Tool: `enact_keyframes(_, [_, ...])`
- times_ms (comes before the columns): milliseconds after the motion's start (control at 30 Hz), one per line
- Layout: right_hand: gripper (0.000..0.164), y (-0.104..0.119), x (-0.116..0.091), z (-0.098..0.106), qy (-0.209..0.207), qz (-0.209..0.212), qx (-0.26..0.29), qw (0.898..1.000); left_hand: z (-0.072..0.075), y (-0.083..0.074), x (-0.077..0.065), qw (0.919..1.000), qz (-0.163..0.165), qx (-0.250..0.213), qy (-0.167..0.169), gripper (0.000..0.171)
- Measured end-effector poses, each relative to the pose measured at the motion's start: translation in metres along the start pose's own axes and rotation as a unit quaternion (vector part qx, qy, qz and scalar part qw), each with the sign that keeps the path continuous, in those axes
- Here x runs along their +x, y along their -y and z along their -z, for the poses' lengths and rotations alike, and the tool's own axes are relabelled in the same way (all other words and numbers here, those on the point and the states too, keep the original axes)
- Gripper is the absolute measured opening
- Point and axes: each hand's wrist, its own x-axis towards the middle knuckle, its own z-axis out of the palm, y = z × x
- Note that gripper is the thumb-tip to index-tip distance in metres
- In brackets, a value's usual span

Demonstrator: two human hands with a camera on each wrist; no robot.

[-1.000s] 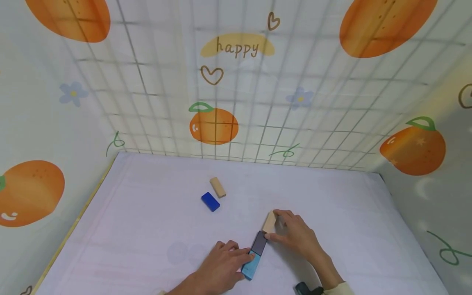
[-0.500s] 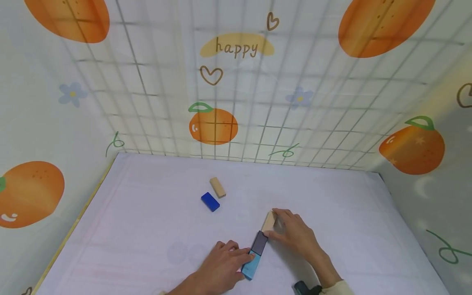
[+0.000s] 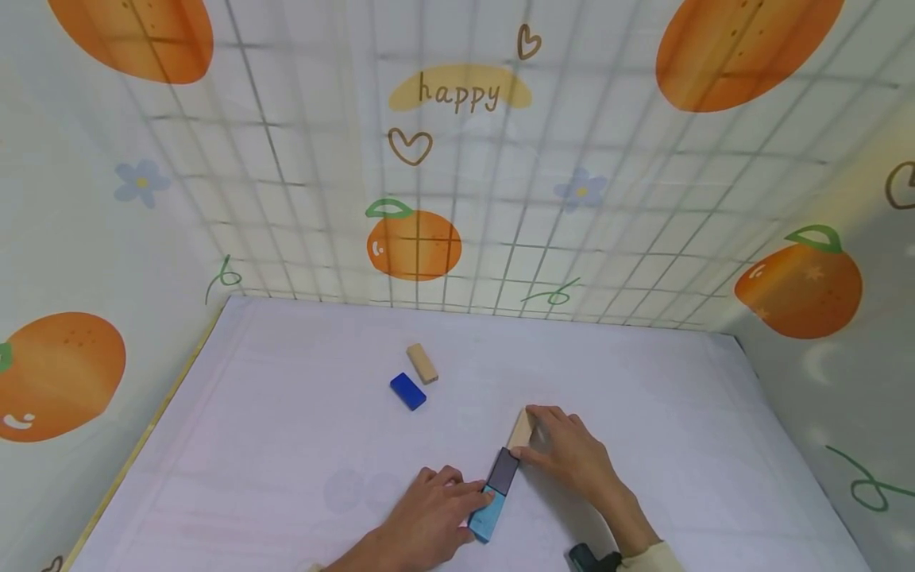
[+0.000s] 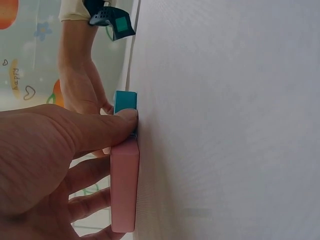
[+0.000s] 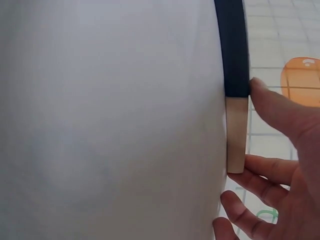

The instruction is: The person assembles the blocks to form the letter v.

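Note:
A light-blue block [image 3: 486, 516], a dark purple-grey block [image 3: 503, 472] and a plain wooden block [image 3: 520, 429] lie end to end in a slanting row. My left hand [image 3: 436, 516] holds the light-blue block, its thumb at the near end and a finger over the top. Under that hand's fingers is a pink block [image 4: 124, 185], mostly hidden in the head view; in the left wrist view it meets the light-blue one. My right hand [image 3: 575, 457] pinches the wooden block, with the thumb at its joint with the dark block and fingertips at the far end.
A blue block [image 3: 408, 392] and another plain wooden block [image 3: 422, 363] lie farther back on the white tabletop [image 3: 286, 413]. Printed cloth walls [image 3: 300, 230] with oranges enclose the back and sides. A dark strapped device [image 3: 593, 558] is on the right wrist.
The right hand and the wooden block in it shift very slightly left. The left hand and the other blocks stay in place.

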Motion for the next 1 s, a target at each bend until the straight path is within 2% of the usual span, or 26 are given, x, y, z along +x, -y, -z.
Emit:
enact_keyframes(367, [0.078, 0.0004, -0.0009, -0.001, -0.002, -0.001, -0.007, 1.0, -0.0013, 0.0014, -0.0023, 0.9996, -0.021, 0.008, -0.017, 0.053])
enact_keyframes(1000, [0.079, 0.0006, -0.0006, -0.0009, -0.002, -0.008, -0.002, 1.0, -0.0009, 0.0019, -0.0021, 0.9994, -0.023, 0.007, -0.025, 0.054])
